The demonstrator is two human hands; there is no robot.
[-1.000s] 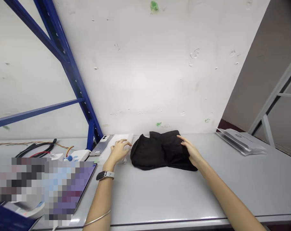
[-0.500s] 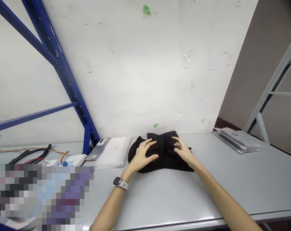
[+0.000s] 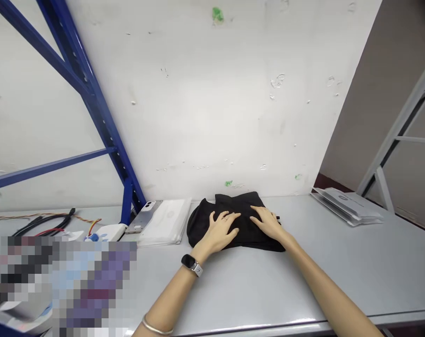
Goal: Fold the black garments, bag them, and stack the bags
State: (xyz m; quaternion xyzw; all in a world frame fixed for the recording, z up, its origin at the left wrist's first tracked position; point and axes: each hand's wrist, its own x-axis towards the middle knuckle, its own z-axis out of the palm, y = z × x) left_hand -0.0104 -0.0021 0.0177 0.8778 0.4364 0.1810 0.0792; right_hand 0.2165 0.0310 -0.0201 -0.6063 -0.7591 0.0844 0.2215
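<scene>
A black piece of cloth [image 3: 240,206], perhaps a folded garment or cloth bag, lies flat on the grey table near the wall. On its left half rests my left hand [image 3: 219,232], fingers spread over the fabric. My right hand [image 3: 268,222] lies on its right half with the fingers stretched out. Neither hand grips the cloth. A small dark strap or tab [image 3: 278,217] sticks out at the right edge. The exact kind of cloth item cannot be made out.
Left of the cloth are white plastic pouches [image 3: 166,222] and a phone [image 3: 144,216]. A power strip [image 3: 110,232] and black cable [image 3: 45,221] lie farther left, beside a blurred patch. White envelopes [image 3: 349,206] sit at the right. A blue rack post [image 3: 103,117] rises behind.
My left hand has shifted right across the cloth toward its middle. My right hand's fingers have straightened and flattened on the fabric. The cloth stays in place.
</scene>
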